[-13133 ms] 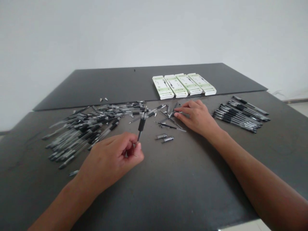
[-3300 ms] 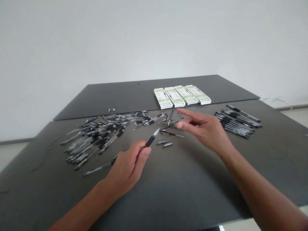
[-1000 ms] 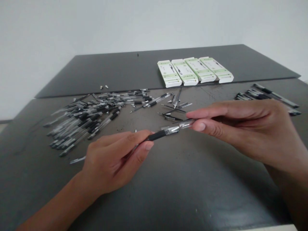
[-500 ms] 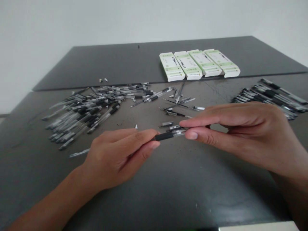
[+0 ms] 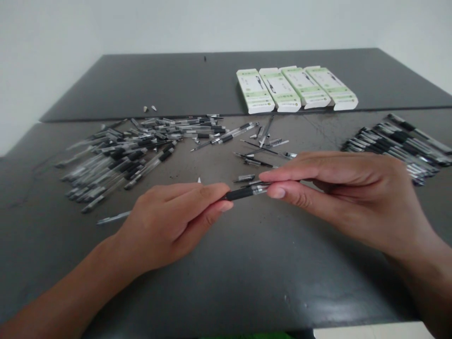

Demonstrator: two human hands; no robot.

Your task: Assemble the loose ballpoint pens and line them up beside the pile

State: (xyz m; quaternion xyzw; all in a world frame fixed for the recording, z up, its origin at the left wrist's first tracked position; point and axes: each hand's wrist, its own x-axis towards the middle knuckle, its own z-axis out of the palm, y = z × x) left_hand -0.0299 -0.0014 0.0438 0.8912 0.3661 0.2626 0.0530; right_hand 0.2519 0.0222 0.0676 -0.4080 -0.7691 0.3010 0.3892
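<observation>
On the surface [image 5: 268,287], a heap of pens [image 5: 120,162] lies to my left and a bundle of pens [image 5: 399,146] to my right, with loose pen parts [image 5: 261,153] between them. Behind these, on the far panel [image 5: 141,89], four cartons [image 5: 296,88] lie side by side, and two small pen tips [image 5: 149,108] lie well left of them. A lone pen [image 5: 113,217] lies just before the heap, beside my left hand [image 5: 173,221]. In front of the loose parts, a held pen [image 5: 243,193] runs between that hand and my right hand [image 5: 346,200].
</observation>
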